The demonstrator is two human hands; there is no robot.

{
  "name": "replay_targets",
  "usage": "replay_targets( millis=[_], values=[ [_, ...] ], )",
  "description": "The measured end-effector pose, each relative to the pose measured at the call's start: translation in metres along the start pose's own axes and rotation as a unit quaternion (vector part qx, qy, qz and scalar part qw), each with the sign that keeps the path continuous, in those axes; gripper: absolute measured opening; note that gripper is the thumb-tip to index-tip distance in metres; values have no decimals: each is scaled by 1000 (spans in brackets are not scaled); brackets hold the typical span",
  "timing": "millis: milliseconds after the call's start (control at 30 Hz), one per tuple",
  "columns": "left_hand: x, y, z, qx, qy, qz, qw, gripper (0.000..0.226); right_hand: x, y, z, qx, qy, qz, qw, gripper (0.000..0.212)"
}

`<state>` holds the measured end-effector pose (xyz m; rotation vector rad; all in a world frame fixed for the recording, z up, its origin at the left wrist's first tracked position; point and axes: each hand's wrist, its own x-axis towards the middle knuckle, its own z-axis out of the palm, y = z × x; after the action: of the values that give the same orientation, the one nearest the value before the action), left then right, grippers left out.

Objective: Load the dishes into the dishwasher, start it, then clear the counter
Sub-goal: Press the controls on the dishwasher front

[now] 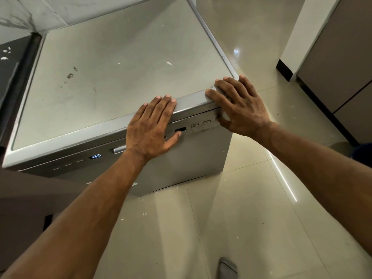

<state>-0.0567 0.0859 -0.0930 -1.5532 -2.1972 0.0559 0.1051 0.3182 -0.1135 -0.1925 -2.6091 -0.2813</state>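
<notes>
A silver freestanding dishwasher [120,77] fills the upper left of the head view, its door closed and its flat top bare. Its small display [95,156] glows "1:30" on the control strip. My left hand [153,125] lies flat over the front top edge, fingers straight on the top, thumb down on the control panel beside a dark window [180,129]. My right hand [239,105] rests flat on the front right corner, fingers spread over the edge, thumb down at the buttons [206,123]. The door handle [118,149] shows just left of my left wrist.
Glossy cream floor tiles [241,198] spread in front and to the right. A dark counter and cabinet [12,77] adjoin the dishwasher's left side. A white pillar and brown cabinet [332,57] stand at the right. My foot [227,268] is at the bottom edge.
</notes>
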Motion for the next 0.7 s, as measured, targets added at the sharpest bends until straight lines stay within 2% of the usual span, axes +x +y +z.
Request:
replay_targets(
  millis=[333, 500, 633, 700],
  values=[
    [-1, -3, -9, -34, -48, 0, 998, 77, 2, -7, -8, 2, -49, 18, 999, 74],
    [-5, -9, -17, -74, -89, -4, 993, 71, 6, -21, -19, 38, -73, 61, 995, 85],
    [-23, -30, -20, -99, -98, -32, 990, 69, 14, -43, -29, 66, -83, 122, 987, 77],
    [-38, -49, -21, -109, -104, -59, 987, 69, 26, -57, -30, 83, -106, 117, 984, 77]
  ],
)
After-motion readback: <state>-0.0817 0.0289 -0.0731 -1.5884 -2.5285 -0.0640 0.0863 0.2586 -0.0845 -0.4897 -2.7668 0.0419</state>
